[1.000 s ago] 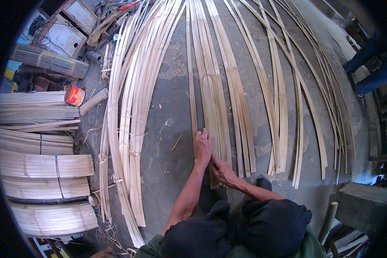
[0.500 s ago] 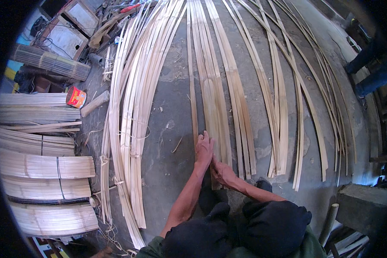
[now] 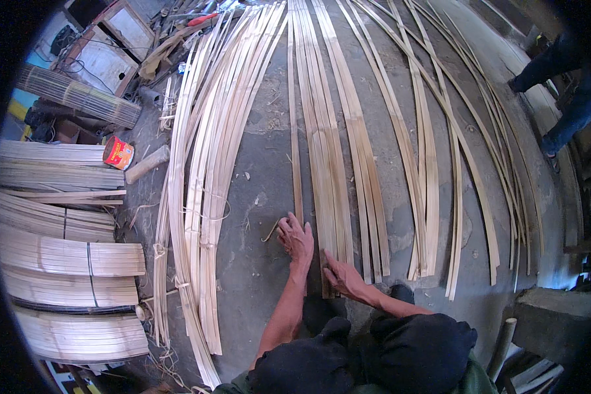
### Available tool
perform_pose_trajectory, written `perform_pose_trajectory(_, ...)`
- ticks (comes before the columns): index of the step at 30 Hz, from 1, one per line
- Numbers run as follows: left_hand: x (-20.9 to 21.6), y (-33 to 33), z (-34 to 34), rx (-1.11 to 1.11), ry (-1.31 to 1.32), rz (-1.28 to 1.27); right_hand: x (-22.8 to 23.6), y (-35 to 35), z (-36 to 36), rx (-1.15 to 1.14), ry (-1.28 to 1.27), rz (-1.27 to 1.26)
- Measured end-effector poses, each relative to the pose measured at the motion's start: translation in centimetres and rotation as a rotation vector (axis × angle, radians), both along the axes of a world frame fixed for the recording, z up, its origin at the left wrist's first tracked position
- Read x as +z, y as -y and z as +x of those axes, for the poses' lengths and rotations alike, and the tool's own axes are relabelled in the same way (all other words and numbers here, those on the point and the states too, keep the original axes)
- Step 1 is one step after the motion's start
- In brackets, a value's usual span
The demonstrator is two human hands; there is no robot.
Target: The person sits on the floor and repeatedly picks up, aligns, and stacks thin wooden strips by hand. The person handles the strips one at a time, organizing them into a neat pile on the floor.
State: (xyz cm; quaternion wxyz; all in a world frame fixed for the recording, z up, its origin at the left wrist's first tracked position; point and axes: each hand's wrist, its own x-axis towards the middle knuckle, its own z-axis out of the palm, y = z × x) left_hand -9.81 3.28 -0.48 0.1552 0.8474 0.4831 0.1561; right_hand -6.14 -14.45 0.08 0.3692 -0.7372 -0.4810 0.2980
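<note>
On the grey floor before me lies a row of long, pale, flat bamboo strips [image 3: 327,190], side by side. My right hand [image 3: 349,281] rests at the near end of this row, fingers stretched along its surface. Just left of the row runs a single narrow strip [image 3: 295,131], set apart by a small gap. Over its near part is my left hand [image 3: 296,244], fingers apart and slightly bent, nothing visibly gripped. Whether it touches the strip I cannot tell. Another group of strips [image 3: 364,171] lies right of the row.
A large loose bundle of strips [image 3: 210,177] spreads on the left. Beyond it are stacked tied slat bundles [image 3: 78,256], a red tin [image 3: 118,153] and a rolled slatted mat [image 3: 78,95]. More thin strips [image 3: 482,184] fan out rightward. A person's legs [image 3: 561,111] stand at the far right.
My left hand has moved left and nearer to me, away from the row's edge, and its fingers have spread. My right hand has shifted slightly nearer. The person's legs at far right have moved.
</note>
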Motion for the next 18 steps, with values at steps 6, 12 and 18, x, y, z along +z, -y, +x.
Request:
perform_pose_trajectory(6,-1.5,-0.6,-0.2,0.01,0.125,-0.03,0.0,0.5,-0.1,-0.018,-0.007,0.063)
perform_pose_trajectory(12,-2.6,-1.5,0.4,-0.036,0.254,-0.085,-0.2,1.2,0.0,-0.021,-0.096,0.051)
perform_pose_trajectory(18,-1.9,-2.9,0.8,0.085,0.151,-0.15,1.5,1.0,0.1,-0.009,-0.098,0.002)
